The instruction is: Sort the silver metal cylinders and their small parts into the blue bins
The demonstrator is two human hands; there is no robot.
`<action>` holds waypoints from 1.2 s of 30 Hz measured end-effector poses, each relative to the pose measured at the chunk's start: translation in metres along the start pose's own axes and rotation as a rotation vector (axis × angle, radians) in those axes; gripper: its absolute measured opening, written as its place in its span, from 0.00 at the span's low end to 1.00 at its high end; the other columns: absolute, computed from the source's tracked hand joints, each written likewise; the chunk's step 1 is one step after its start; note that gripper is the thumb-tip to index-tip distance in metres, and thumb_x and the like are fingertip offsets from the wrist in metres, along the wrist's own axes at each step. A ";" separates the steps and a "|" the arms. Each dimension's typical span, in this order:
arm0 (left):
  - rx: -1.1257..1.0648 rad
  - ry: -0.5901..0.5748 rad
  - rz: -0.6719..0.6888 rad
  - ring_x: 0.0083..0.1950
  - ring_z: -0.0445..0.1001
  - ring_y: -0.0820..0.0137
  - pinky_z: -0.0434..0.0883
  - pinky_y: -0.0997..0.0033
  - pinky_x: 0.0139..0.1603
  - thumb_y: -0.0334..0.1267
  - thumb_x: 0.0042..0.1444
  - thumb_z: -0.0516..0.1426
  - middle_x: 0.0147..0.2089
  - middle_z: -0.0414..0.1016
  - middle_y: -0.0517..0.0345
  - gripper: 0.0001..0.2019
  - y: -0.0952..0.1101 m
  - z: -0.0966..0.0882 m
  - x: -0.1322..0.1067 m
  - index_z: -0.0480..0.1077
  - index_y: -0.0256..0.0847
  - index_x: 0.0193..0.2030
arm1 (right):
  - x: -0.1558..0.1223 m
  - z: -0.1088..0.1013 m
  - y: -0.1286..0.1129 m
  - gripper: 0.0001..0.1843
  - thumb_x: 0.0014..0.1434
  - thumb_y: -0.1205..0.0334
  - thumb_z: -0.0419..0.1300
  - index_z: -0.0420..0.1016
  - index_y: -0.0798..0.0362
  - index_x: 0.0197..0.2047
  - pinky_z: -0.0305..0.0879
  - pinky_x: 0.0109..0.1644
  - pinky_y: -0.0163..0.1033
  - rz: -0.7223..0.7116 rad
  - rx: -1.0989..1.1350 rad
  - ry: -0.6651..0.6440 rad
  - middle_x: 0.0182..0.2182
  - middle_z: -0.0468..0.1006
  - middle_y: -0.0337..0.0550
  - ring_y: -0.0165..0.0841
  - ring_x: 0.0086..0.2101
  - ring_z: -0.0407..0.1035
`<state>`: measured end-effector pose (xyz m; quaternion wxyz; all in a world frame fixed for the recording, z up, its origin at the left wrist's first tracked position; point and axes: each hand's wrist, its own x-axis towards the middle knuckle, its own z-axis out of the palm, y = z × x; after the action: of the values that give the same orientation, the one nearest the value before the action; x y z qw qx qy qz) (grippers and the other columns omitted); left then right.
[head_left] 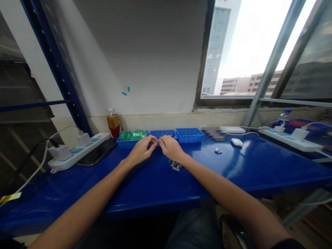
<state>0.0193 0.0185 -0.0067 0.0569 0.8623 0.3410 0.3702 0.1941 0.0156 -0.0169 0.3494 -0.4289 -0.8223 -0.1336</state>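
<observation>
My left hand [141, 150] and my right hand [171, 148] meet above the blue table, in front of the bins. Thumb and fingers of each are pinched together, fingertips nearly touching. A tiny greyish thing shows between them, too small to name. Just below my right hand, several small shiny metal pieces [176, 167] lie in a loose pile on the tabletop. Behind my left hand stands a blue bin [126, 144] filled with green packets [135, 134]. The middle blue bin [163, 132] is partly hidden by my hands. To its right is another blue bin [189, 136].
On the blue table [145, 193], a power strip [80, 152] and a dark phone [97, 154] lie at left. A drink bottle [114, 123] stands by the wall. A white earbud case [237, 142], an earbud [218, 150] and another power strip [290, 139] are at right.
</observation>
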 end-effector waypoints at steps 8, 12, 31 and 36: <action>0.060 0.045 0.026 0.37 0.69 0.67 0.67 0.67 0.40 0.41 0.62 0.50 0.36 0.71 0.54 0.09 -0.004 0.003 0.001 0.65 0.39 0.45 | 0.000 -0.004 -0.004 0.17 0.69 0.62 0.41 0.66 0.54 0.33 0.58 0.37 0.34 0.103 0.047 -0.128 0.31 0.76 0.45 0.32 0.35 0.70; 0.074 0.051 0.029 0.38 0.69 0.67 0.67 0.66 0.40 0.42 0.62 0.50 0.37 0.71 0.53 0.10 -0.003 0.003 0.001 0.65 0.39 0.45 | 0.000 -0.003 -0.005 0.16 0.68 0.62 0.42 0.66 0.54 0.34 0.58 0.36 0.35 0.099 -0.012 -0.090 0.31 0.77 0.45 0.33 0.34 0.71; 0.054 0.125 -0.111 0.36 0.69 0.67 0.64 0.69 0.39 0.45 0.63 0.45 0.33 0.71 0.56 0.15 0.007 -0.003 0.003 0.66 0.39 0.35 | -0.002 -0.011 -0.009 0.12 0.62 0.61 0.54 0.65 0.54 0.48 0.60 0.37 0.34 0.028 0.223 0.016 0.33 0.74 0.41 0.31 0.32 0.69; 0.007 0.092 -0.126 0.34 0.69 0.68 0.64 0.69 0.38 0.47 0.64 0.43 0.30 0.71 0.57 0.19 0.008 -0.003 0.004 0.65 0.40 0.30 | 0.000 -0.011 -0.008 0.08 0.64 0.63 0.50 0.68 0.54 0.43 0.61 0.41 0.34 0.014 0.189 0.052 0.35 0.75 0.44 0.32 0.35 0.70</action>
<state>0.0234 0.0138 0.0008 0.0612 0.8214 0.3983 0.4037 0.1931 0.0054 -0.0085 0.4102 -0.3960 -0.8190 -0.0643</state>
